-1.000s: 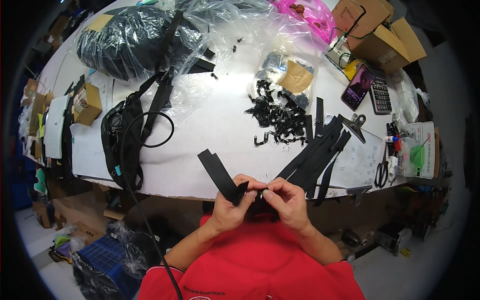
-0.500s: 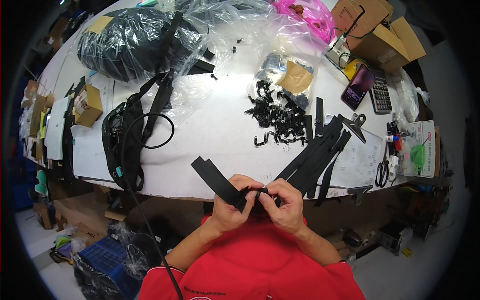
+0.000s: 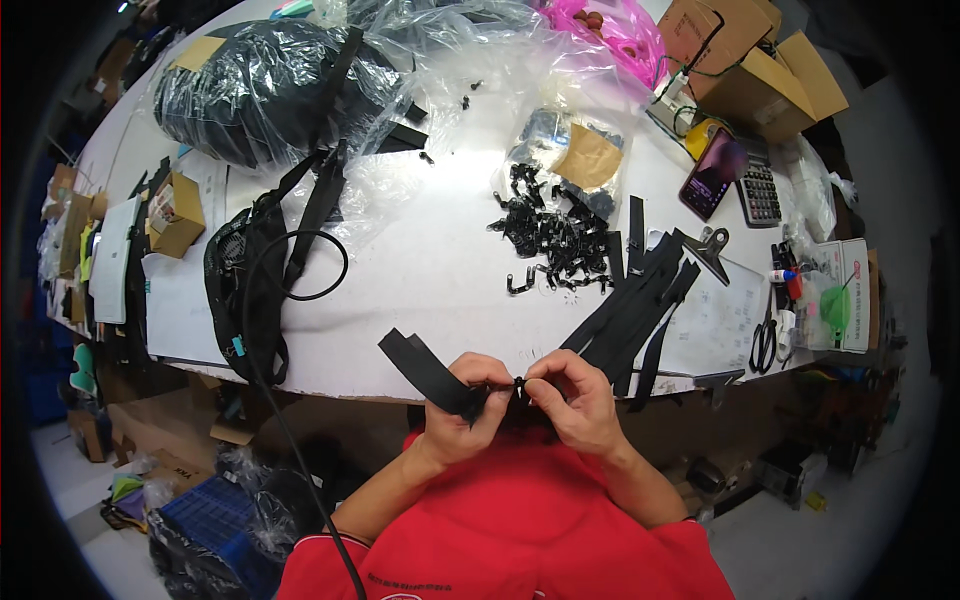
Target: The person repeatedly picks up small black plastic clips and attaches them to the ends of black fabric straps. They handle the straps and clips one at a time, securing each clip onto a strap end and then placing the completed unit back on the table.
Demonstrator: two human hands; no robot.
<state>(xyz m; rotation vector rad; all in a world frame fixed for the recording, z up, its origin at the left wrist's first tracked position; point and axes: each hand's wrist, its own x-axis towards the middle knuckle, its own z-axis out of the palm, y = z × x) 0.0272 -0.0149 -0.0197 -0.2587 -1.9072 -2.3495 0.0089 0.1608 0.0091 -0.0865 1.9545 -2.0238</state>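
At the near edge of the table, my left hand (image 3: pixel 462 415) is closed around a black zipper tape (image 3: pixel 422 370), whose free end sticks out up and to the left. A small dark zipper slider (image 3: pixel 519 385) shows between the fingertips of both hands, at the end of the tape. The fingers of my right hand (image 3: pixel 582 408) pinch together at that slider. Beyond my hands lies a heap of black zipper sliders (image 3: pixel 548 225). A bundle of black zipper tapes (image 3: pixel 630 305) reaches over the table edge, right of my right hand.
A black mesh bag (image 3: pixel 245 270) with straps lies left, crossed by a looping black cable (image 3: pixel 346 262). Behind it sits a plastic-wrapped black bundle (image 3: pixel 270 95). On the right are a binder clip (image 3: pixel 712 250), phone (image 3: pixel 713 175), calculator (image 3: pixel 760 190), scissors (image 3: pixel 763 346) and cardboard box (image 3: pixel 775 90).
My right hand has shifted slightly right, and the gap between my fingertips has widened, showing the slider. The tape in my left hand has dipped a little and moved left.
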